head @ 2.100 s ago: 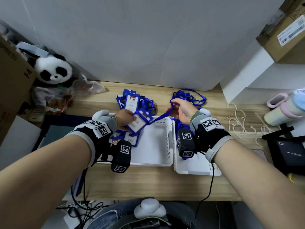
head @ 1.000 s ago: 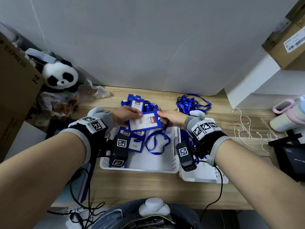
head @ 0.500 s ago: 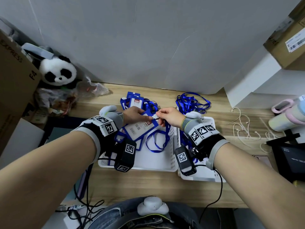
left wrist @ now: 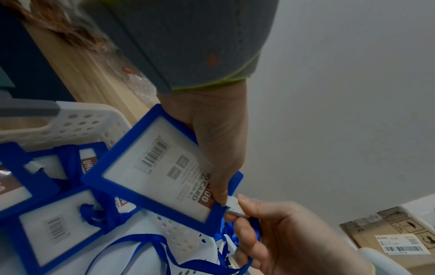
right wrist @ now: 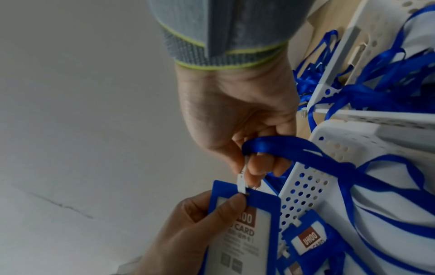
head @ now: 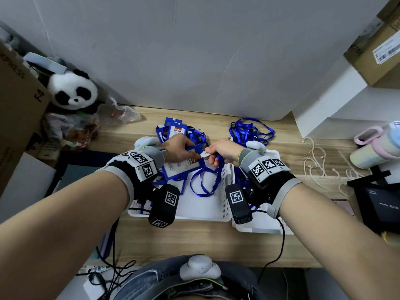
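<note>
The blue lanyard (right wrist: 282, 144) drooping below the right hand (head: 224, 151) into the white basket (head: 205, 217) could snag on the badges (left wrist: 54, 228) lying there and tug the work apart. The badge holder (left wrist: 153, 173), a blue frame round a barcoded white card, is gripped at its top by the left hand (left wrist: 219, 141) and might twist. The small white clip (left wrist: 235, 206), pinched by the right hand against the holder's slot, could slip.

Grey lime-trimmed cuffs (right wrist: 212, 28), black tagged wrist cameras (head: 164, 204), jeans (head: 151, 276)
</note>
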